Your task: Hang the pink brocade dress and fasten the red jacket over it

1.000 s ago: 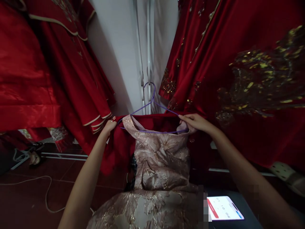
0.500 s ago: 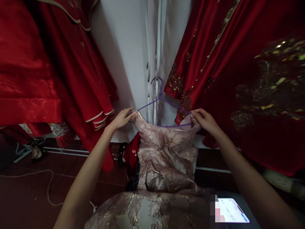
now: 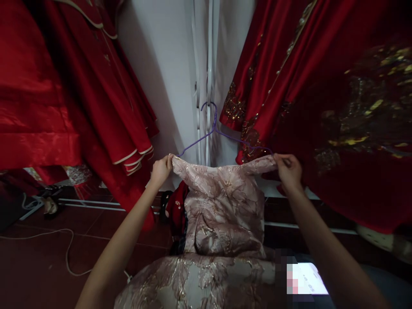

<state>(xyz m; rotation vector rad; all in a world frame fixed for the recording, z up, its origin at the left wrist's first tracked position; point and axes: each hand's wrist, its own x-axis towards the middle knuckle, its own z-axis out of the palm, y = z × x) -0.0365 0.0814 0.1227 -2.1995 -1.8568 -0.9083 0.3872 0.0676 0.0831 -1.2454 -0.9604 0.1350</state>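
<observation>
A pale pink dress point(image 3: 225, 201) with a shiny floral pattern spreads toward me, its bodice on a purple wire hanger point(image 3: 215, 126). My left hand point(image 3: 161, 171) is closed on the dress's left shoulder strap, at that end of the hanger. On the other side my right hand point(image 3: 290, 171) pinches the right strap near the hanger's right end. The neckline is stretched between both hands, and the hanger's lower bar is hidden behind the cloth. The hook stands up in front of white vertical poles point(image 3: 209, 64).
Red garments point(image 3: 119, 107) hang at the left, and red gowns with gold sequins point(image 3: 257, 94) at the right. A lit phone point(image 3: 310, 279) lies at lower right. A white cable point(image 3: 67, 253) runs over the tiled floor, near a shoe point(image 3: 50, 207).
My hands have moved apart, pulling the straps outward over the hanger's ends. The neckline is now wider and straighter, and the hanger's lower bar has gone out of sight.
</observation>
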